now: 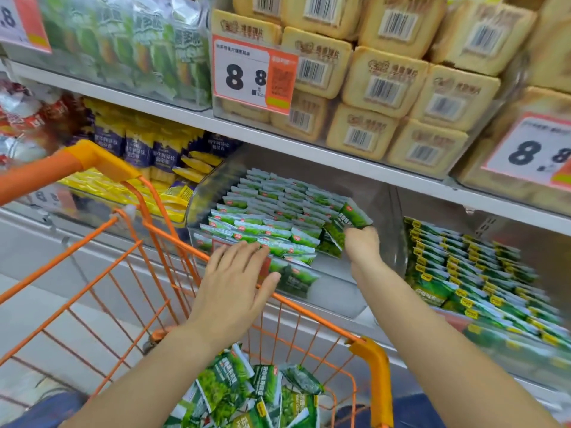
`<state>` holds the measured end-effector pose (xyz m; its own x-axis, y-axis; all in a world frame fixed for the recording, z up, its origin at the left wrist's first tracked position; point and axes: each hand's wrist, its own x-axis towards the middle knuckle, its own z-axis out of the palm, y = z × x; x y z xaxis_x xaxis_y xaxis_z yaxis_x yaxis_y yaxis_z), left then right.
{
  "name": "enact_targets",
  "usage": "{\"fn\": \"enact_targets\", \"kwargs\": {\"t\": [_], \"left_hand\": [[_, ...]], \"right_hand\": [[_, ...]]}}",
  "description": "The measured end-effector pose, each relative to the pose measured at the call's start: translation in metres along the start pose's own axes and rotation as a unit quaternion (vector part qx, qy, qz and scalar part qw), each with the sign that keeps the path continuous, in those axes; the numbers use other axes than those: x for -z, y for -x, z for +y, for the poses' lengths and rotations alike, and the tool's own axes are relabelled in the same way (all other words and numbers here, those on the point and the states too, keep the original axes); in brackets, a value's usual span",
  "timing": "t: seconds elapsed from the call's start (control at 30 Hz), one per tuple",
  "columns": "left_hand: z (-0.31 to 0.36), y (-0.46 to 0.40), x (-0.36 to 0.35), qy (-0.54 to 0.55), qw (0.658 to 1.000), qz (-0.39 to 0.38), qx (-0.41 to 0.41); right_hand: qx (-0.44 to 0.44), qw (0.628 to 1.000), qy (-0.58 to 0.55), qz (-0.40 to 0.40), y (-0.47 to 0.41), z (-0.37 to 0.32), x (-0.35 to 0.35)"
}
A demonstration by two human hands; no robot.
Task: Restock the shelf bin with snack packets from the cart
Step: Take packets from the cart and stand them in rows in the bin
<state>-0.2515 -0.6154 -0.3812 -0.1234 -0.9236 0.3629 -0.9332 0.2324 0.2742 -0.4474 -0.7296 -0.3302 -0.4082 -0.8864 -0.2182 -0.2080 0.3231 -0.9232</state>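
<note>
Right fingers: your right hand (361,242) was curled round a small clutch of glossy green foil snack packets (349,219), held at the right end of the clear plastic shelf bin (327,290), just above the rows already laid there.
Left fingers: your left hand (234,279) lay flat, fingers straight and slightly spread, the tips touching the front row of green packets (278,240) at the bin's lip; it gripped nothing.
Held packets: they fanned out unevenly from your fist, so a loose one could have slipped free and dropped behind the rows or over the front wall.
Bin rows: the packets stood in tight overlapping lines, and the front ones leaned over the low wall; a push from the incoming clutch could have toppled them, which your flat left palm seemed placed to stop.
Neighbouring bin: similar green packets with yellow tags (482,273) lay in the bin to the right, so a packet let go too far right risked mixing stock.
Cart: the orange wire shopping cart (374,359) stood directly under your arms with more green packets (247,393) heaped inside; your forearm crossed close to its rim and could have knocked it.
</note>
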Motion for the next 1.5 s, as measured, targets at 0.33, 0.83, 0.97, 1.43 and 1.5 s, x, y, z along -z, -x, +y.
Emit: {"fn": "enact_targets", "kwargs": {"t": [0.33,0.83,0.97,1.43,1.5], "left_hand": [[0.002,-0.002,0.004,-0.017,1.0,0.003,-0.003],[0.002,-0.004,0.002,-0.008,1.0,0.005,0.005],[0.002,-0.004,0.001,-0.007,1.0,-0.001,0.007],[0.003,-0.002,0.004,-0.013,1.0,0.004,0.004],[0.003,-0.002,0.004,-0.013,1.0,0.003,0.004]], "right_hand": [[-0.049,0.96,0.268,-0.058,-0.068,0.017,-0.02],[-0.02,0.941,0.333,-0.058,-0.067,0.023,-0.021],[0.025,0.942,0.335,-0.018,-0.073,0.029,-0.02],[-0.025,0.913,0.397,-0.086,-0.062,0.023,-0.021],[-0.014,0.909,0.409,-0.074,-0.063,0.024,-0.021]]}}
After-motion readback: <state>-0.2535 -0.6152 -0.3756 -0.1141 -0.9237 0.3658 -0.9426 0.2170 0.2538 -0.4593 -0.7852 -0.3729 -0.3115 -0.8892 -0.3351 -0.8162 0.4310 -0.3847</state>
